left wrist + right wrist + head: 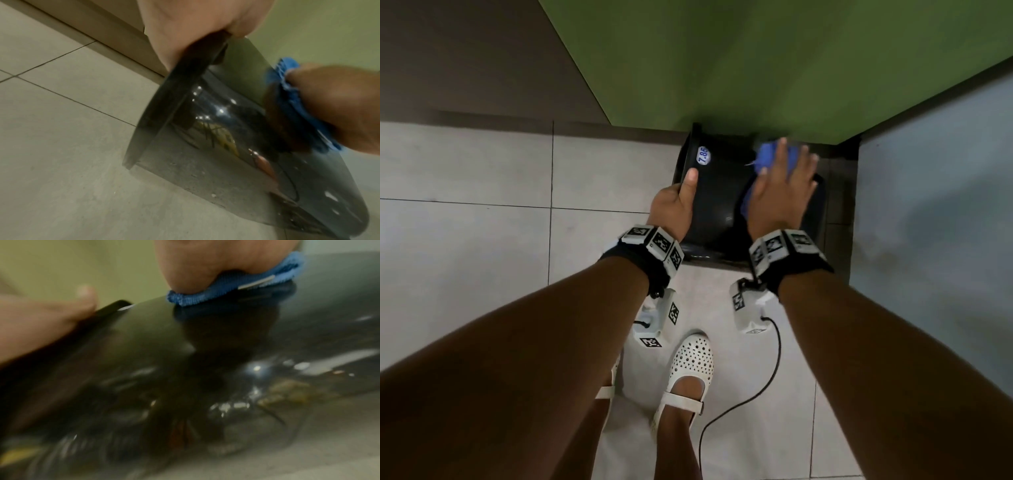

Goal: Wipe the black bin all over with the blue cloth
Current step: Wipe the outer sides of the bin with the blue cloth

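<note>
The glossy black bin [722, 192] lies on its side on the floor, up against the green wall. A white price sticker [703, 155] is on its upper left. My left hand [681, 202] grips the bin's rim at the left, thumb lying on the outside wall. My right hand [780, 192] lies flat with fingers spread and presses the blue cloth [767, 156] onto the bin's upper right side. In the left wrist view the cloth [287, 97] sits between the right hand [339, 104] and the bin [226, 129]. The right wrist view is blurred; the cloth [226, 288] shows under the palm.
The green wall [756, 61] stands right behind the bin, and a pale blue-grey surface [928, 205] closes the right side. Light floor tiles [482, 240] spread to the left and front. My white shoes [688, 373] and a black cable [767, 383] are just below the bin.
</note>
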A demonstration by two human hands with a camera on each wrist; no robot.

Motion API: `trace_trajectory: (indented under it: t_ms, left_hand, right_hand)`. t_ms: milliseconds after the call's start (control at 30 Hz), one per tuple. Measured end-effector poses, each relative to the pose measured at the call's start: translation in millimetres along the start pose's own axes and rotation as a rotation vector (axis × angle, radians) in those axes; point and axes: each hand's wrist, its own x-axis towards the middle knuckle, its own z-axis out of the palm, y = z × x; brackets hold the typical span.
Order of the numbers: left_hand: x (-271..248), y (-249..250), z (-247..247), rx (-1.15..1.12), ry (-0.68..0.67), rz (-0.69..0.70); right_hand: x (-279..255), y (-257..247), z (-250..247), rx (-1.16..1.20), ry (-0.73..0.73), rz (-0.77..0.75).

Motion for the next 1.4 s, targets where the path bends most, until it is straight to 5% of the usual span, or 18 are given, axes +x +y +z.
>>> trace_trajectory:
  t_ms: [167,300,500,567,700,900,1100,1267,1333,1400]
  left_hand:
    - [3,-4,3,-0.065,0.011,-0.01]
    - [3,-5,4,-0.094,0.014,-0.032]
    - [5,0,0,-0.101,-0.019,-0.021]
    - [3,0,-1,-0.078,-0.014,-0.005]
    - [3,-3,1,-0.077,-0.013,0.004]
    - [5,-5,2,-0.098,-0.024,0.001]
    - [3,0,1,-0.102,-0.011,0.027]
    - [0,-1,2,-0.125,-0.035,-0.006]
    - [2,-3,4,-0.144,-0.037,-0.026]
    - [3,-5,4,-0.135,-0.035,-0.028]
  right_hand:
    - [-6,46,-14,0.037,0.067,0.27]
    - [-43,34,6,0.054,0.181,0.442]
    - [-72,-42,19,0.015,-0.032,-0.144]
    - [-46,-42,12,0.019,-0.066,-0.197]
    - [1,5,-5,-0.036,0.002,0.042]
    - [-6,29,-7,-0.026,0.152,0.41]
    - [-35,-52,16,0.0,-0.033,-0.099]
    - [-66,-27,12,-0.036,-0.134,-0.318]
    - [-78,3,10,-0.101,-0.149,-0.344]
    - [-79,33,5,-0.114,-0.097,-0.216]
